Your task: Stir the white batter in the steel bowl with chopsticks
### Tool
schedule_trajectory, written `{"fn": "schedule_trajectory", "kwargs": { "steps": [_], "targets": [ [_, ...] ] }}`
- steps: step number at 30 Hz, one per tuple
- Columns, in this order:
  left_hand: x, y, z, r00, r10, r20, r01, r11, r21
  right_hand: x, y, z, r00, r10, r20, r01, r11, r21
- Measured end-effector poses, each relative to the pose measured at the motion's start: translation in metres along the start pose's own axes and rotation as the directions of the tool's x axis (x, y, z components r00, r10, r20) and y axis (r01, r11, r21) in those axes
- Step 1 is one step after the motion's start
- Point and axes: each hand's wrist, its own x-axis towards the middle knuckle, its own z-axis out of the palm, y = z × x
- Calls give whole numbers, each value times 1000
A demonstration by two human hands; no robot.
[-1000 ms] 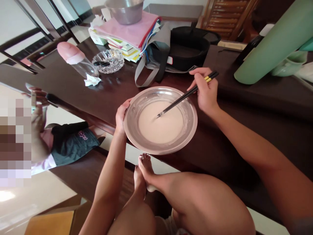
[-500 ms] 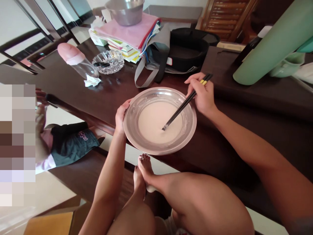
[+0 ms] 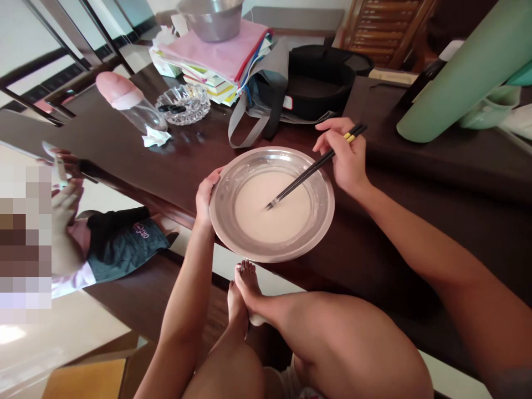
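Observation:
A wide steel basin [image 3: 270, 252] with creamy white batter [image 3: 270, 224] in it sits at the near edge of the dark table, slightly overhanging. My left hand [image 3: 206, 194] grips its left rim, thumb on top and the other fingers hidden beneath. Above the right rim, my right hand [image 3: 344, 158] pinches a pair of black chopsticks [image 3: 310, 173] with yellow bands near the top. Their silvery tips dip into the batter around the middle of the basin.
Behind the basin are a black and grey bag [image 3: 316, 91], a glass ashtray [image 3: 187, 105], a pink-capped bottle [image 3: 128, 97] and stacked books [image 3: 216, 83] under a steel pot [image 3: 214, 22]. A green cylinder [image 3: 457, 83] stands right. Another person's hand [image 3: 68, 199] holds something at left.
The chopstick tips have moved left and slightly up through the batter, and my right hand has shifted a little to the right. My left hand and the basin stay put.

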Motion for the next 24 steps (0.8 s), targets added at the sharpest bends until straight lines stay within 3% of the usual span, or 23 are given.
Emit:
{"fn": "schedule_trajectory", "kwargs": {
  "steps": [3, 8, 13, 18, 24],
  "targets": [
    [-1, 0, 0, 1000, 0, 6, 0, 1000, 0, 1, -1, -1, 999, 17, -34, -16, 1000, 13],
    [-1, 0, 0, 1000, 20, 17, -20, 1000, 20, 0, 1, 1, 997, 39, 59, -39, 999, -7],
    [0, -1, -3, 999, 21, 30, -21, 1000, 10, 6, 7, -5, 994, -54, -91, 54, 999, -2],
    [-1, 0, -1, 1000, 15, 22, -15, 1000, -2, 3, 4, -1, 999, -10, 39, 12, 999, -49],
    [0, -1, -1, 1000, 4, 22, -4, 1000, -9, 5, 8, -5, 996, -45, -77, 45, 999, -4]
  ]
}}
